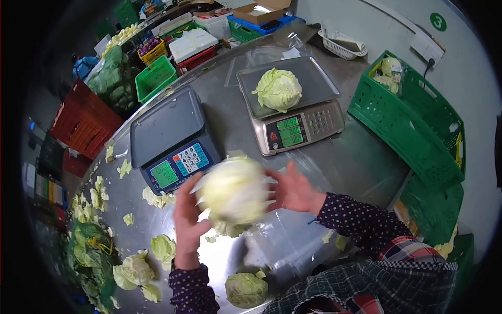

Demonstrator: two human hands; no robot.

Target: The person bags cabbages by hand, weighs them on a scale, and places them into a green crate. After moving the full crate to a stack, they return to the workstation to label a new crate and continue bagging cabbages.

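Observation:
A pale green cabbage (235, 191), blurred by motion, is between my two hands above the metal table. My left hand (188, 220) grips its left side, with fingers curved around it. On the opposite side my right hand (295, 191) presses its fingers against the leaves, thumb raised. Just beyond the held cabbage is a dark scale (167, 125) with a bare pan. A second cabbage (278, 90) rests on the pan of a silver scale (298, 125), whose green display is lit. Closer to my body, another cabbage (246, 289) lies on the table.
Loose leaves (137, 269) and trimmings litter the table's left side, beside a green net bag (91, 251). To the right stands a green crate (408, 115) holding wrapped cabbages. Green (156, 78) and red (86, 120) crates stand past the table's far left edge. A white basket (342, 46) sits at the back.

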